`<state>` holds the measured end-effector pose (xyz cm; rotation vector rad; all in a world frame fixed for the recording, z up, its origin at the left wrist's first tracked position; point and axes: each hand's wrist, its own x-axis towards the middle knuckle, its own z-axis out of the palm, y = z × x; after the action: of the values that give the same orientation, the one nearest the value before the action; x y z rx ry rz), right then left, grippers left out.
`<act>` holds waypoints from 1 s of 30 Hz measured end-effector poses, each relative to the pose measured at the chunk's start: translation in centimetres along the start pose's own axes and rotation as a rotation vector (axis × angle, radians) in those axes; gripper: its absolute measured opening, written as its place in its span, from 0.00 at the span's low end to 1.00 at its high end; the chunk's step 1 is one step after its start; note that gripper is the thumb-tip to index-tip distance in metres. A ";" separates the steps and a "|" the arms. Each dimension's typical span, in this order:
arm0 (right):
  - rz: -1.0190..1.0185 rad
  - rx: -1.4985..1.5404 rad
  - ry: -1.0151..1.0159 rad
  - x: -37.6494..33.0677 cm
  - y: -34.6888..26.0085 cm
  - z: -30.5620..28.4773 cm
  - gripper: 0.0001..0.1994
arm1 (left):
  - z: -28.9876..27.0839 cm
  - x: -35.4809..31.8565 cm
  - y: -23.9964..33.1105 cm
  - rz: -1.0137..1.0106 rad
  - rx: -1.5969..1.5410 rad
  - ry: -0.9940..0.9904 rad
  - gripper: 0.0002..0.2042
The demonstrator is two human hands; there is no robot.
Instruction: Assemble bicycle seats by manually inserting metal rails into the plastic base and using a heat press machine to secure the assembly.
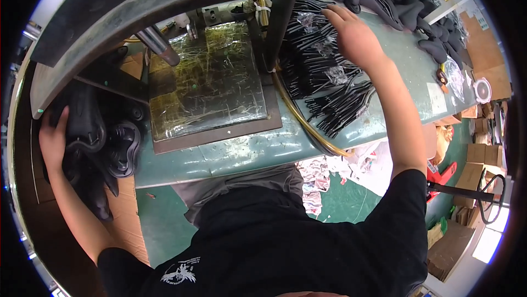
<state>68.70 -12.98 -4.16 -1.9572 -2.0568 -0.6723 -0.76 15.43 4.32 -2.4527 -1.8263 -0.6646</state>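
On green bench, right hand (354,36) touching glossy black strips (324,77)

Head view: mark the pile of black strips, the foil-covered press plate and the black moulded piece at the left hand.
Pile of black strips (324,72), head view, middle of the pile.
Foil-covered press plate (211,80), head view, centre of the foil.
Black moulded piece (122,149), head view, its ribbed face.

The foil-covered plate (208,83) is left open from the front; overhead it is roofed by the press arm (164,1); the right is crowded by black strips (324,72); the left is blocked by stacked black parts (104,143).
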 end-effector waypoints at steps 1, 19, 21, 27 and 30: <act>-0.021 -0.014 -0.070 0.5 0.8 0.7 0.32 | -0.8 -2.0 -0.6 -0.081 -0.129 0.014 0.33; 0.186 0.046 -0.240 0.9 -9.3 -4.2 0.33 | 11.9 -22.1 10.8 -0.164 -1.472 -0.868 0.19; 0.305 0.038 -0.172 -1.5 -9.4 -6.8 0.33 | 12.2 -23.0 12.9 -0.199 -1.509 -0.936 0.19; 0.715 0.987 -0.053 -9.3 -15.3 -12.6 0.31 | 14.1 -25.3 11.2 -0.288 -1.599 -1.221 0.21; 0.642 1.436 -0.278 -9.1 -19.8 -11.8 0.36 | 14.6 -23.4 12.7 -0.270 -1.611 -1.252 0.23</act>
<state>48.18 -26.70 -1.52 -1.5167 -1.1153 0.9895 10.30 -6.22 -13.92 -4.4612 -2.4586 -0.9171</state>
